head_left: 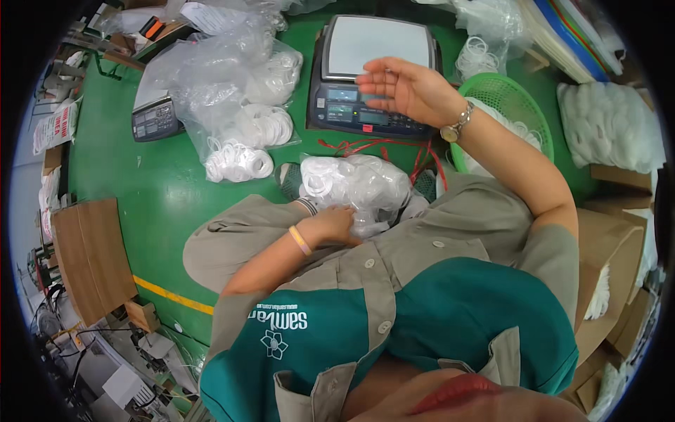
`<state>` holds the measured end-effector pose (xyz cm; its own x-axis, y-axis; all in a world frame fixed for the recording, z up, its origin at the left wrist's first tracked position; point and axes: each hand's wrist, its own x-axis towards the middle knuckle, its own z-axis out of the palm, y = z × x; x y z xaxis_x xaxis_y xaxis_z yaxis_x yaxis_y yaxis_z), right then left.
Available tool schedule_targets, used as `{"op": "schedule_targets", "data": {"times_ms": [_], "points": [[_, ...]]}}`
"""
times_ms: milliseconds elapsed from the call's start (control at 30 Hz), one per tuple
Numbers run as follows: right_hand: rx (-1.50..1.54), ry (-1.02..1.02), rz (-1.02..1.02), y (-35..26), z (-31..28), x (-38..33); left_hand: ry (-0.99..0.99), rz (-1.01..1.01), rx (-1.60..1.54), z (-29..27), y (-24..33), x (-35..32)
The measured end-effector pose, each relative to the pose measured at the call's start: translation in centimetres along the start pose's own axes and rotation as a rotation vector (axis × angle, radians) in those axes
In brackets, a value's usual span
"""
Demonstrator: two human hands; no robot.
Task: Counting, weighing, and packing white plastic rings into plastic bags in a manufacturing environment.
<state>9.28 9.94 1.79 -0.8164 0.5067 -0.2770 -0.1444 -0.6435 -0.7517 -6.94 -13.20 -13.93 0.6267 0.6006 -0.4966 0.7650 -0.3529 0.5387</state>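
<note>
On my lap, a clear plastic bag bulges with white rings, and my left hand presses down on its near edge, fingers curled over the film; whether they actually pinch a fold is hard to tell, since the knuckles hide the tips. My right hand is raised above the counting scale, palm open, fingers loosely spread and holding nothing. That scale sits on the green floor with its pale weighing pan bare and its dark front panel of keys and displays facing me. A red string trails on the floor between the scale and the bag in my lap.

Just beside my right forearm stands a green mesh basket, with more white rings showing inside it under my wrist. Left of the scale lies a heap of clear bags, some packed with white rings, some looking nearly flat, and a second, smaller scale peeks out from under them. Far to my right, a large bag of white pieces rests above some cardboard boxes. A flattened cardboard sheet lies well apart on my left.
</note>
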Motion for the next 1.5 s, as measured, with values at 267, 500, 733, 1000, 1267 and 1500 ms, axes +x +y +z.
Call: {"op": "schedule_targets", "data": {"times_ms": [267,500,733,1000,1267,1500], "points": [[0.129,0.033,-0.132,-1.7,-0.3,-1.1,-0.002,-0.359,-0.062,-4.1,-2.2,2.3],[-0.104,0.101,-0.005,-1.6,-1.2,-2.7,1.113,-0.602,0.398,-15.6,-13.4,-3.3],[-0.228,0.090,0.074,-1.0,-0.5,-2.4,0.758,-0.911,0.694,-19.7,-18.2,-10.0],[-0.747,0.070,0.060,0.4,1.6,-2.3,1.021,-0.472,0.014,-23.6,-6.7,-11.9],[-0.870,-0.297,-0.345,1.6,7.5,-3.2,1.174,0.202,0.698,-23.4,9.9,-8.7],[-0.841,-0.115,-0.705,-1.3,5.8,-4.5,0.895,-0.333,0.538,-23.9,4.3,-11.3]]}}
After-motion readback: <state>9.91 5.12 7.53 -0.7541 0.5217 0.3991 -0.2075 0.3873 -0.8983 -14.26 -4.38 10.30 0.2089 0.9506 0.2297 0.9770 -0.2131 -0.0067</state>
